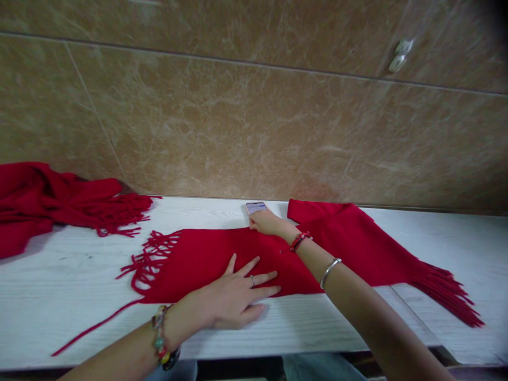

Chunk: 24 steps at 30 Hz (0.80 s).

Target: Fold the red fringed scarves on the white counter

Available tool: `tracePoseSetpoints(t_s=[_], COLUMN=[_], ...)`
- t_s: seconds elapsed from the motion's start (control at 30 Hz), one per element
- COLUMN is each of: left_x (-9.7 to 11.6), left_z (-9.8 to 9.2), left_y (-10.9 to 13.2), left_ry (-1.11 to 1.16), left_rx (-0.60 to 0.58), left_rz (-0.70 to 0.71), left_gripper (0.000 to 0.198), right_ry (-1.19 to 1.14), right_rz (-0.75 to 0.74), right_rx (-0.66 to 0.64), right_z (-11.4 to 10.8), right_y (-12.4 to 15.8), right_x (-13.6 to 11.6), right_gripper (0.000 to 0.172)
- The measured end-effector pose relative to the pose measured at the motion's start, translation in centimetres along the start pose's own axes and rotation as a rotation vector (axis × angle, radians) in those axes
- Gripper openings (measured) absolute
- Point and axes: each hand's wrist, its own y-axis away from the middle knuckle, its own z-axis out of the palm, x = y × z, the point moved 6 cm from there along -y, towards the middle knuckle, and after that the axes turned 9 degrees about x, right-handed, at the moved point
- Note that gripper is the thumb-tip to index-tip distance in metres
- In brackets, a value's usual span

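Observation:
A red fringed scarf [210, 251] lies spread across the white surface, its right part angled and folded over. My left hand [238, 299] rests palm down at the near edge of the scarf, fingers spread flat on the cloth. At the scarf's far edge is my right hand [265, 220], its fingers curled together. It overlaps the lower part of a phone [256, 206] with a lit screen. What the curled fingers grip, if anything, is hidden. One long red strand [95, 325] trails from the scarf's near left corner.
Another red fringed scarf [43, 201] lies bunched at the far left. The white wood-grain table [99, 286] meets a brown marble-look wall [222, 127] at the back. A white fitting [400, 54] is on the wall at upper right.

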Motion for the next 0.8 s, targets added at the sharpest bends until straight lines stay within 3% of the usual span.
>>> tracePoseSetpoints(t_s=[0.3,0.37,0.5,0.67,0.73,0.8], left_x=[0.0,-0.2,-2.1,-4.3,-4.6,-4.8], left_z=[0.1,-0.3,-1.0,0.1,0.4,0.5], left_y=[-0.2,-0.4,-0.4,0.1,0.1,0.1], left_ry=[-0.013,-0.042,-0.173,-0.22,-0.219,-0.218], left_rx=[0.017,0.039,0.189,0.188,0.185,0.189], left_rz=[-0.02,-0.077,-0.298,-0.46,-0.454,-0.454], left_gripper=[0.042,0.042,0.046,0.051,0.052,0.053], right_ry=[-0.021,-0.029,-0.046,-0.204,-0.224,-0.229], right_rz=[-0.014,-0.022,0.0,0.054,0.032,0.001], right_rx=[0.087,0.118,0.174,0.356,0.36,0.266], right_z=[-0.5,-0.8,-1.8,-4.2,-4.0,-2.6], right_y=[0.5,0.6,1.2,7.0,10.2,13.0], right_x=[-0.8,-1.2,-0.8,0.6,-0.1,-1.3], right_gripper=[0.02,0.023,0.027,0.041,0.049,0.054])
